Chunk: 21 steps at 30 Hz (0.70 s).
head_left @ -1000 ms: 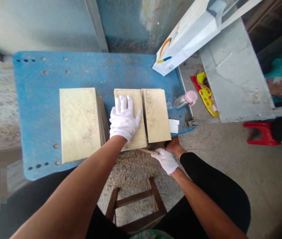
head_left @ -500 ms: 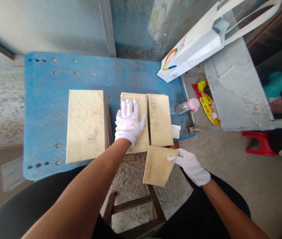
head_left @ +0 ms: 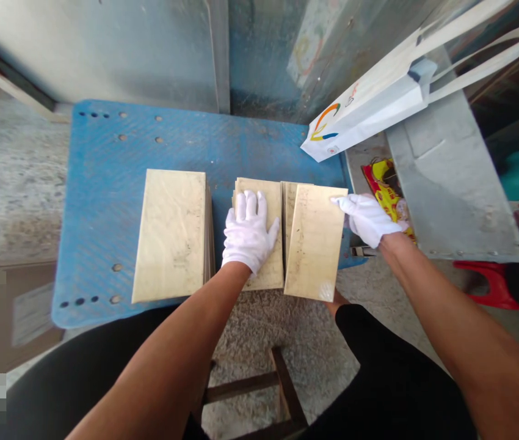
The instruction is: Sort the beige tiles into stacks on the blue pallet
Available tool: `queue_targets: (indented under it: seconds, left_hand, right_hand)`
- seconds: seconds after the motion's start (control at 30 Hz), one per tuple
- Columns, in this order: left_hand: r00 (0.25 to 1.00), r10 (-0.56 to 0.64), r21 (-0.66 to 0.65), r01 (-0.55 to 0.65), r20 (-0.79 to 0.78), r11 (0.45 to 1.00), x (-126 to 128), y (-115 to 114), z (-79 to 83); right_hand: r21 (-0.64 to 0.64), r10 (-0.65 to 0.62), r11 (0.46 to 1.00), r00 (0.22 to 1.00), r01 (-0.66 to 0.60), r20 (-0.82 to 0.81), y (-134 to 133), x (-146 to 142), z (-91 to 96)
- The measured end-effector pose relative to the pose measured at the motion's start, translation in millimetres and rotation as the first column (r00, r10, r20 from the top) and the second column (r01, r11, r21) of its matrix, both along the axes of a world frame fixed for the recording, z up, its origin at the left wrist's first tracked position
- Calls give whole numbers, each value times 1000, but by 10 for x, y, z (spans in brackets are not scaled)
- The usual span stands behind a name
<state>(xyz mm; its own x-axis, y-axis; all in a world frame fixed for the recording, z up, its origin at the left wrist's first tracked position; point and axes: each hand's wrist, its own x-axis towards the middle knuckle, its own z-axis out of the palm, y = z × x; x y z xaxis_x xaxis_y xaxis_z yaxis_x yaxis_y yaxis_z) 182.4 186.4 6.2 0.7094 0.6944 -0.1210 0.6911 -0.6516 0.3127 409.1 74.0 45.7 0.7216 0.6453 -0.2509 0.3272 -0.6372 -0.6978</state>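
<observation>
My left hand (head_left: pixel 249 232), in a white glove, lies flat with its fingers stretched on the middle stack of thin cream boards (head_left: pixel 266 275). My right hand (head_left: pixel 372 220), gloved too, pinches a cream board (head_left: pixel 315 244) by its upper right edge. This board is slightly tilted and covers most of the right stack of boards (head_left: pixel 290 198); whether it touches that stack I cannot tell. To the left stands a stack of wider cream boards (head_left: pixel 170 235). The right hand's thumb shows on top of the board, while its other fingers are partly hidden.
The stacks stand on a blue table (head_left: pixel 186 137) with holes near its edges. A white paper bag (head_left: pixel 369 113) leans at the back right, near a yellow-red packet (head_left: pixel 385 189) and a grey metal panel (head_left: pixel 461 165). Below are a wooden stool (head_left: pixel 245 386) and a red stool (head_left: pixel 493 287).
My right hand has raised the board from below the table's front edge to over the right stack. The bottle there is now hidden. My left hand stays on the middle stack.
</observation>
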Motion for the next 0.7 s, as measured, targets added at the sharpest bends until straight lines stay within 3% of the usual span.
queue_targets:
  seconds: [0.17, 0.27, 0.4, 0.53, 0.7]
  left_hand:
    - [1000, 2, -15, -2, -12, 1000, -2, 3, -4]
    - [1000, 3, -16, -3, -10, 1000, -1, 4, -6]
    - [1000, 6, -29, -6, -15, 1000, 2, 6, -8]
    - [1000, 3, -32, -4, -19, 999, 5, 5, -2]
    - [1000, -1, -14, 1, -18, 1000, 7, 1, 11]
  right_hand:
    - [3, -14, 1000, 957, 15, -289, 189, 164, -299]
    - [5, 13, 1000, 948, -12, -319, 263, 234, -427]
    - [-80, 33, 996, 999, -33, -4, 368, 177, -457]
    - [-264, 94, 965, 942, -5, 324, 433, 45, -416]
    - [-352, 175, 936, 889, -16, 424, 401, -26, -396]
